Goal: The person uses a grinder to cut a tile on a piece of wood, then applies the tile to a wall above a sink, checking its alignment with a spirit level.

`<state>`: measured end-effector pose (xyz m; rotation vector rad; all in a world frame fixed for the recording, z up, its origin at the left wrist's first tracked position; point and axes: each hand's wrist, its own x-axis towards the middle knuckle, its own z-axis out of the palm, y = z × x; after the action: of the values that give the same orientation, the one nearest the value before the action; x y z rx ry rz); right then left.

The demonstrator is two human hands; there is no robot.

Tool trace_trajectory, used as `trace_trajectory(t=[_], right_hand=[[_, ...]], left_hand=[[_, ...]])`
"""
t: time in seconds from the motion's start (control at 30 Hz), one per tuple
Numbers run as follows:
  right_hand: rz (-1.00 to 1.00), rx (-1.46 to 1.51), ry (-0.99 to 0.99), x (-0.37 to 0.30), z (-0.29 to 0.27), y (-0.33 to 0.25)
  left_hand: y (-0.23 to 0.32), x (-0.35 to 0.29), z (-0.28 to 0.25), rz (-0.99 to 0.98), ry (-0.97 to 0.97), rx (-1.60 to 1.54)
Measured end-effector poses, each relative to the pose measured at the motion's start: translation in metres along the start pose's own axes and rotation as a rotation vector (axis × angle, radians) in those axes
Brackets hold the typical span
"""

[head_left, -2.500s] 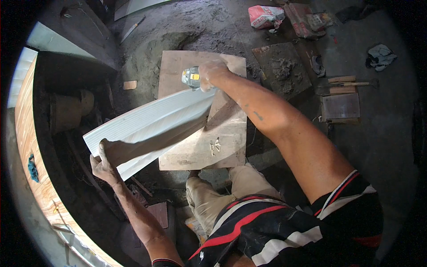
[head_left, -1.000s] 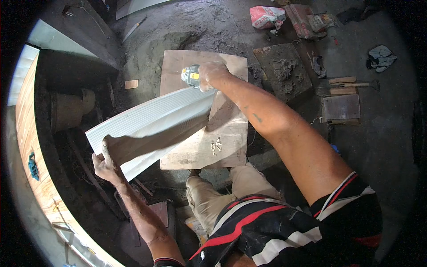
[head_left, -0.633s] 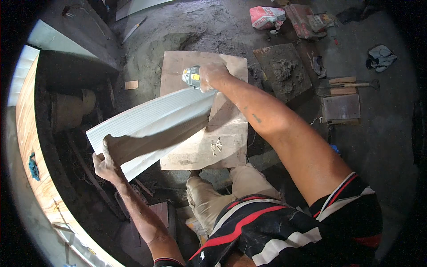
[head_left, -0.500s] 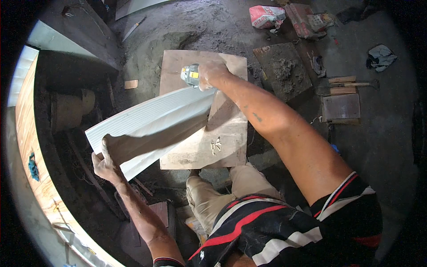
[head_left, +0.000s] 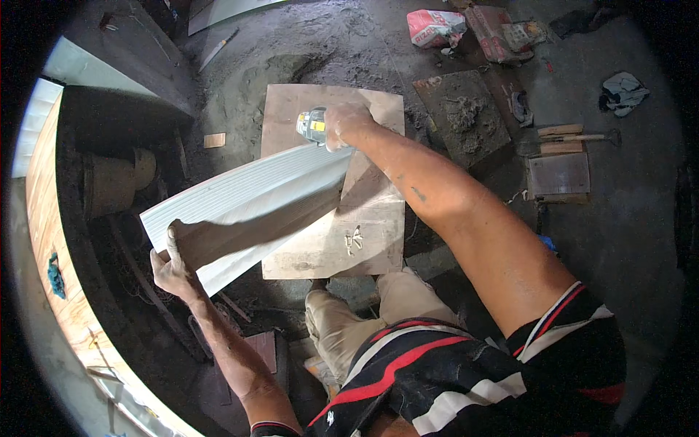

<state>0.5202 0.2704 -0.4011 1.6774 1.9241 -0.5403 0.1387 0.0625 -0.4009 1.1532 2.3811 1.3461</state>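
A long white tile (head_left: 251, 189) with fine grooves along its far edge lies aslant, its right end over a wooden board (head_left: 371, 233) and its left end jutting past the board. My left hand (head_left: 175, 273) grips the near left corner, thumb on top and fingers at the edge. At the tile's far right end, my right hand (head_left: 348, 122) is wrapped round a hand-held power tool (head_left: 313, 127) with a grey and yellow head. The tool's underside and any blade are hidden. A dark shadow falls across the tile.
Small pale pieces (head_left: 354, 240) lie on the board's near right. Beyond it, to the right, a mortar-covered board (head_left: 466, 116), a red and white sack (head_left: 435, 29) and a long-handled tool (head_left: 579, 138) rest on the floor. Buckets (head_left: 109, 182) stand left, beneath a wood-patterned ledge (head_left: 54, 189).
Almost nothing differs. Both hands, the tile and the power tool keep their places, and the view has shifted very slightly.
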Motion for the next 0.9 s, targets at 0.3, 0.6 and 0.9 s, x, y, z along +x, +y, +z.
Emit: trace_trajectory(t=[0.3,0.6,0.9], right_hand=[[0.019,0.073,0.01,-0.006,-0.007,0.004],[-0.001,0.034,0.063,-0.001,0.009,0.008],[0.011,0.05,0.044,-0.001,0.002,0.007]], left_hand=[[0.008,-0.002,0.001,0.005,0.016,0.079],[0.01,0.0,-0.001,0.006,0.003,0.09],[0.016,-0.002,-0.001,0.0,-0.012,0.096]])
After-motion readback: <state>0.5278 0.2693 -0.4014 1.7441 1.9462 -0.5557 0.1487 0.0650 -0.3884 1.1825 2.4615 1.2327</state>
